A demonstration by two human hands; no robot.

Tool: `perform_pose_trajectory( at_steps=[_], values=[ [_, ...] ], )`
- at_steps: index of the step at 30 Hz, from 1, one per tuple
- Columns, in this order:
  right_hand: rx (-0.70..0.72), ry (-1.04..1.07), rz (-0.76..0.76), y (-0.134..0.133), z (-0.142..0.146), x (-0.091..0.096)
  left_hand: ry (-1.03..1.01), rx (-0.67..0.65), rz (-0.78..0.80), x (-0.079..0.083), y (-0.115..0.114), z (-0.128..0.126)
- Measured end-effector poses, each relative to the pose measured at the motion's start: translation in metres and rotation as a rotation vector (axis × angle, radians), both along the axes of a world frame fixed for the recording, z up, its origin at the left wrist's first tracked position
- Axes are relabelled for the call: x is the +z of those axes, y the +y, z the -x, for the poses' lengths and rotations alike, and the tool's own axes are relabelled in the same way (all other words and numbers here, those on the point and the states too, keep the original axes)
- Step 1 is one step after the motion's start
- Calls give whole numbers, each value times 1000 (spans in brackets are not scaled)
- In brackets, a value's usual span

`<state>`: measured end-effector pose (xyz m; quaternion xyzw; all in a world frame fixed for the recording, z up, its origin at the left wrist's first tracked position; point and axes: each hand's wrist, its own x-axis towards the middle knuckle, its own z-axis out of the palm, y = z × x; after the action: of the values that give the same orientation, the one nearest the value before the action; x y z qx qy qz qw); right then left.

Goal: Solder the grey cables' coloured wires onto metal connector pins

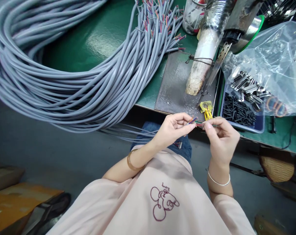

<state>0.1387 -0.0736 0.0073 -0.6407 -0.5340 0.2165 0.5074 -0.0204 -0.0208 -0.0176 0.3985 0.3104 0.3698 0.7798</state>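
My left hand (176,126) pinches the end of a grey cable, where thin coloured wires (192,120) fan out between the fingertips. Close on its right, my right hand (220,133) has its thumb and forefinger closed on the tips of some of those wires. Both hands are held above my lap at the bench's front edge. A yellow clamp-like holder (207,111) stands just beyond the fingers. On my lap lies a small connector (179,145) with wires attached. Part of the held cable is hidden by my left hand.
A large bundle of grey cables (89,85) with stripped ends fills the bench's left. Behind my hands are a metal plate (172,81) and a wrapped tube (202,65). At right, a blue bin (259,125) holds black sleeves (236,109), beside a plastic bag (280,49) and a solder spool (248,36).
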Motion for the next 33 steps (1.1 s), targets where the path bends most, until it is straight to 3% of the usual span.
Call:
perform_pose_trajectory(
  at_steps=[4,8,12,15,20,23,26,29,31,33],
  values=[
    [-68,-216,-193,-2,-5,5,-66,-50,125,2,1,3],
    [74,-481,-268,-7,-9,9,-115,-122,210,5,5,5],
    [230,-633,-216,-8,-12,9,-120,-155,226,7,6,5],
    [255,-653,-178,-6,-11,8,-40,-87,96,6,1,2],
    [238,-484,13,-7,-4,10,218,200,-350,4,-13,-4],
    [144,-401,57,-9,-6,11,293,233,-430,5,-17,-5],
    [-73,-365,-74,-15,-15,14,231,246,-317,4,-12,-1],
    [-42,-361,-211,-25,-27,21,81,114,-127,1,-3,7],
    [11,-388,-169,-30,-38,29,-1,-26,-31,0,2,12],
    [-1,-512,-9,-31,-57,37,-37,-133,6,1,4,16]
  ],
)
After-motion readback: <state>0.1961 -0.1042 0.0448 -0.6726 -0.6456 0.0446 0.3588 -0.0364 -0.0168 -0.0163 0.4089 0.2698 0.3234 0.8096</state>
